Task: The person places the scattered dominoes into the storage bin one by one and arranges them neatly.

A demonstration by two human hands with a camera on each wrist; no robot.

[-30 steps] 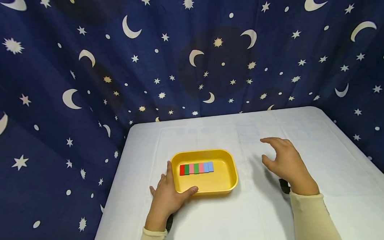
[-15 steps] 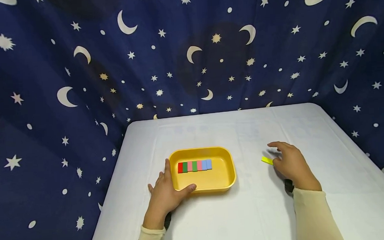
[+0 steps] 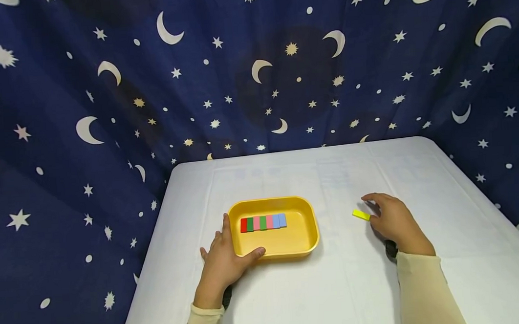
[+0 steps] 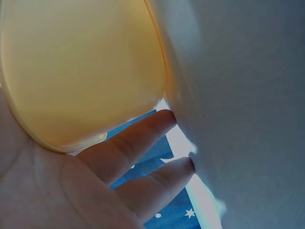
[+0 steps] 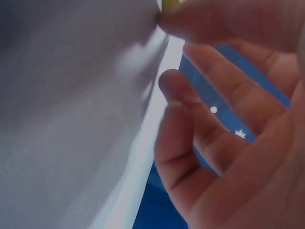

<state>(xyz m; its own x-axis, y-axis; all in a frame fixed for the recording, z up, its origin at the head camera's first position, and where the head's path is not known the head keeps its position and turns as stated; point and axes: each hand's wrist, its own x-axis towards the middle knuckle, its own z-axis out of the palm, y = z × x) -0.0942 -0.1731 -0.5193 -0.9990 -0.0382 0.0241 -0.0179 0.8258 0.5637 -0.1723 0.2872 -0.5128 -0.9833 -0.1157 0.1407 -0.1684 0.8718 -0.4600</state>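
Note:
A yellow tray (image 3: 305, 250) stands mid-table in the head view. Inside it lies a row of small flat tiles (image 3: 263, 223) in red, green, pink and light blue, side by side. My left hand (image 3: 223, 264) rests at the tray's near left corner, index finger along the left side and thumb on the near rim, fingers mostly straight. To the right, a bright yellow tile (image 3: 361, 215) lies on the table. My right hand (image 3: 394, 221) touches its right end with the thumb. The index finger reaches out above, apart from the thumb. In the right wrist view only a yellow tile edge shows.
A white-covered table (image 3: 302, 297) bears everything. Its far edge meets a dark blue curtain (image 3: 308, 91) printed with moons and stars, which also hangs at the left and right. Table surface lies between the tray and my right hand.
My right hand has shifted slightly right and down, and the yellow tile, not visible a second ago, now shows by its thumb. My left hand stays at the tray; the head view has tilted slightly.

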